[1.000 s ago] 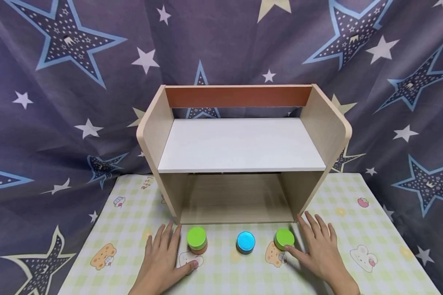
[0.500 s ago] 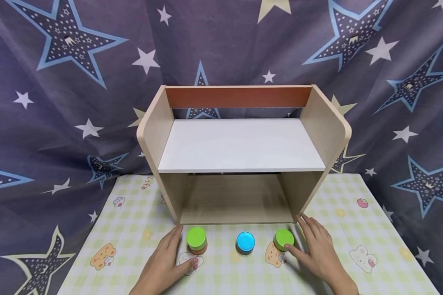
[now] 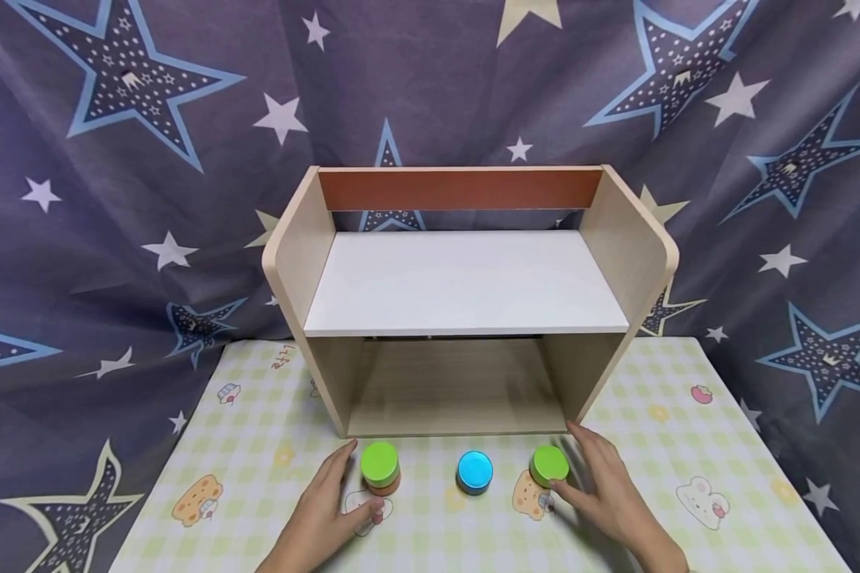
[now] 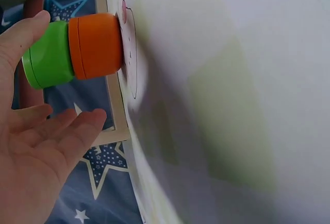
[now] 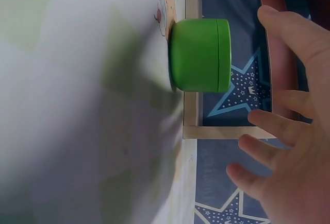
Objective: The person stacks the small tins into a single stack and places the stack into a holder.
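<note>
Item: left hand [image 3: 315, 509], beside the stack on the bench [image 3: 244, 477]. Fingers [image 4: 82, 131] loosely parted and held away from the thumb, gripping nothing; whether the thumb touches the stack I cannot tell.

Item: stack of two small tubs, upright: green upper tub [image 4: 49, 56] on orange lower tub [image 4: 98, 45], just in front of the shelf unit's left foot.

Item: right hand [image 3: 609, 493], at the lone green tub [image 3: 549, 465]. Fingers [image 5: 281, 126] spread, thumb well apart from them, gripping nothing. That tub stands upright near the shelf unit's right foot.

Item: blue tub [image 3: 475, 471], between the two, well apart from both hands.

Item: shelf unit [image 3: 466, 282], white board across the middle, brown rail at the back.

Item: dark curtain [image 3: 416, 72] with stars, hung behind.
</note>
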Tool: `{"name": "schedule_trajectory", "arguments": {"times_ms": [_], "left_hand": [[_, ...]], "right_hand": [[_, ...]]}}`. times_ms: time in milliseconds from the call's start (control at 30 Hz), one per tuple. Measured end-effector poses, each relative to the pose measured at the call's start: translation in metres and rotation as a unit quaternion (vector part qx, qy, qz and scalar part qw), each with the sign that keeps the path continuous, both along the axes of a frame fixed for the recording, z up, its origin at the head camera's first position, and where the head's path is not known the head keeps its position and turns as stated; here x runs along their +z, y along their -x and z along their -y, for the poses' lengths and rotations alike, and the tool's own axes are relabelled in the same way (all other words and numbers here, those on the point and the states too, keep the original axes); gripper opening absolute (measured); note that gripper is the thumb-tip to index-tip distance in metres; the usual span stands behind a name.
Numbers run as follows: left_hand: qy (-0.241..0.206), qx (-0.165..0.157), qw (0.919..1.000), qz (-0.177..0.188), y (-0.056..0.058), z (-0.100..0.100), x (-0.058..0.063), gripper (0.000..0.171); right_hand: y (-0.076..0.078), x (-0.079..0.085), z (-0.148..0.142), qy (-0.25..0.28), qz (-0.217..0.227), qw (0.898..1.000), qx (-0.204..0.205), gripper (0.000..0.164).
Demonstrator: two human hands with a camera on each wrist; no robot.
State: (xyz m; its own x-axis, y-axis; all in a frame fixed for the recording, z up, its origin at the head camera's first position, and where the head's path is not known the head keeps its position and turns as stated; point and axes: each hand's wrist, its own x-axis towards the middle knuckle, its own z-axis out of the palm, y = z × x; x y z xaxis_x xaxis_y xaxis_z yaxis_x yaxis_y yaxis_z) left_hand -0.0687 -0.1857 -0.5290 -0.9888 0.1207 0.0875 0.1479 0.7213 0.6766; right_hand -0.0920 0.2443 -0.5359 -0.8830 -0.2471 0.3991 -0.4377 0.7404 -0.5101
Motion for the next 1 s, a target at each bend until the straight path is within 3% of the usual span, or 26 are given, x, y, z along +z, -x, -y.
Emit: {"name": "schedule_trajectory", "arguments": {"times_ms": [267,633,1000], "left_hand": [[-0.039,-0.007,0.9991,0.013,0.002,0.0,-0.003,0.095],[-0.021,-0.019,0.9996,0.0,0.005,-0.001,-0.009,0.096],[-0.032,-0.02,0.9991,0.021,0.006,-0.002,-0.011,0.092]], "right_hand": [[-0.001,-0.003,0.003,0.012,0.034,0.999,0.005,0.098],[-0.002,-0.006,0.007,0.019,0.076,0.997,0.013,0.093],[-0.001,-0.011,0.009,0.023,0.089,0.995,0.029,0.086]]}}
